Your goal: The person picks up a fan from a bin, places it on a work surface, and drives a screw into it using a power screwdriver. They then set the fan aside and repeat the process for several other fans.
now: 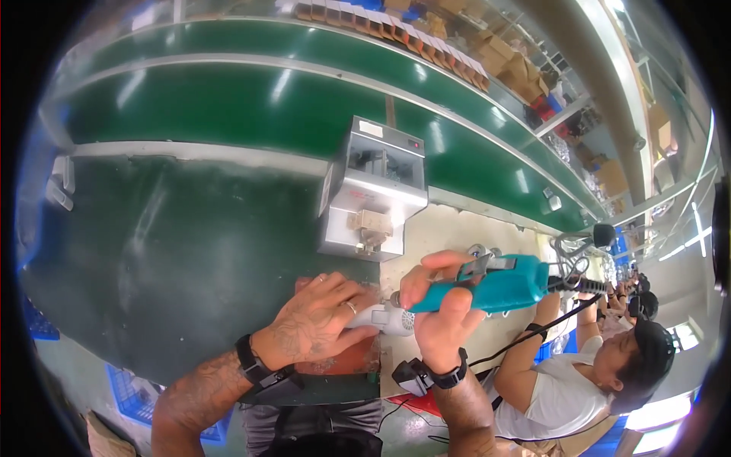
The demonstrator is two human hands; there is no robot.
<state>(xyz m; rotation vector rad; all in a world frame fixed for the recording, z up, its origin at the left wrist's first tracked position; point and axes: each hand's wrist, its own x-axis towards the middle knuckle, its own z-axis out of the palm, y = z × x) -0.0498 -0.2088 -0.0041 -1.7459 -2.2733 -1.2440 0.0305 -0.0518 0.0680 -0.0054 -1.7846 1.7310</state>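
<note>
My right hand (445, 324) is wrapped around a teal electric screwdriver (512, 286) with a black cord, held almost level and pointing left. The screwdriver's tip meets or nearly meets the end of a white plastic part (394, 321) with a round vented grille. Over that part lies my left hand (316, 318), fingers bent, steadying it on the bench; its fingers hide much of it. Beneath is a reddish-brown pad (346, 360). Beyond both hands stands a grey box-shaped screw feeder (344, 230) with a clear window and a small front outlet.
A dark green mat (175, 251) covers the bench on the left. Behind it runs a green conveyor (228, 99) with metal rails. Cartons (396, 34) line the far side. At right sits another person (563, 388) in a white shirt. A blue crate (137, 400) is at lower left.
</note>
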